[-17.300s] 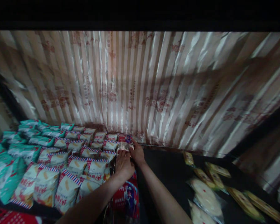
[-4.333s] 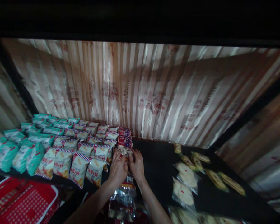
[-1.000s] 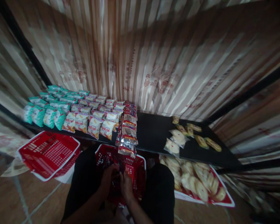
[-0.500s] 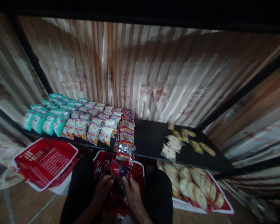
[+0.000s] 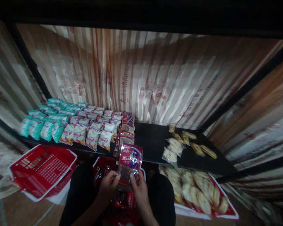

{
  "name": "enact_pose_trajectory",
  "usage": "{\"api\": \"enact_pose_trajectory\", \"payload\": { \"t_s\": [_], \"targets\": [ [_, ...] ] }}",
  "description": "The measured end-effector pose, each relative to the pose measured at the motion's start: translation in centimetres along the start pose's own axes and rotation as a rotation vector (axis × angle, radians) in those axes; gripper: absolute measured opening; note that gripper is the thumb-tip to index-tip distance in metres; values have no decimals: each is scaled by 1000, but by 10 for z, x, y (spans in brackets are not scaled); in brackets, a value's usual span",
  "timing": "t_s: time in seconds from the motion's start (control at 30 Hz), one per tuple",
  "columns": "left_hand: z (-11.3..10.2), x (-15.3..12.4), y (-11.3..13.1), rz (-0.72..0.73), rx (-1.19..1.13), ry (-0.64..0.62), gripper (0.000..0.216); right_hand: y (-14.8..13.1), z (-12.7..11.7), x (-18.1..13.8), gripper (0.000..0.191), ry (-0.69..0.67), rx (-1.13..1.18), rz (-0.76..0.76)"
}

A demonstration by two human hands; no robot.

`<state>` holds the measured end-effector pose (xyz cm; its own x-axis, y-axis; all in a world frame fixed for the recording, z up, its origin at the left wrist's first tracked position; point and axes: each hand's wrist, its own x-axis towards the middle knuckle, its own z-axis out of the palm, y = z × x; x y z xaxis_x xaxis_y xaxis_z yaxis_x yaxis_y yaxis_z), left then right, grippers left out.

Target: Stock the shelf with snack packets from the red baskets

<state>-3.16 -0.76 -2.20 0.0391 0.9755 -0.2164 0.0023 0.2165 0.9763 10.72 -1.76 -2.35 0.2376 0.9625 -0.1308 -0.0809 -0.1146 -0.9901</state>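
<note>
**Red snack pack held up with both hands, just off the shelf's front edge**

Red-and-clear plastic, that's the snack pack (image 5: 130, 161) both hands have right now. The left hand (image 5: 109, 183) pinches its lower left corner, fingers closed on the film, and the right hand (image 5: 138, 185) does the same at the lower right. It hangs upright in the air above the middle red basket (image 5: 101, 168), just in front of the black shelf (image 5: 153, 142) and not touching it.

Its long axis runs vertical, tipped slightly away from the person. The printed red header points up and the clear, darker end points down into the fingers. The printed face looks back at the camera.

My take on doing this well: keep both pinches low at the corners so the pack doesn't flop, and line it up with the row of matching packs (image 5: 126, 128) that runs front to back on the shelf, next to the striped chip bags (image 5: 91, 133). That row ends at the front edge, so space looks tight there.

Also around: 1 empty red basket (image 5: 41, 169) on the left and a tray of pastries (image 5: 198, 193) on the right.
</note>
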Motion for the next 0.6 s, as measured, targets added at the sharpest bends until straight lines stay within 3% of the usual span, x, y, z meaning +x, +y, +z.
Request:
{"api": "enact_pose_trajectory", "payload": {
  "t_s": [0.3, 0.47, 0.6],
  "targets": [
    [15, 23, 15, 108, -1, -61, 27, -1, -9, 17, 46, 157, -112, -50],
    [18, 38, 20, 143, 140, -57, 23, -5, -11, 36, 49, 152, -78, -48],
    [21, 51, 32, 161, 181, -8, 36, -10, -10, 59, 51, 159, -37, -45]
  ]
}}
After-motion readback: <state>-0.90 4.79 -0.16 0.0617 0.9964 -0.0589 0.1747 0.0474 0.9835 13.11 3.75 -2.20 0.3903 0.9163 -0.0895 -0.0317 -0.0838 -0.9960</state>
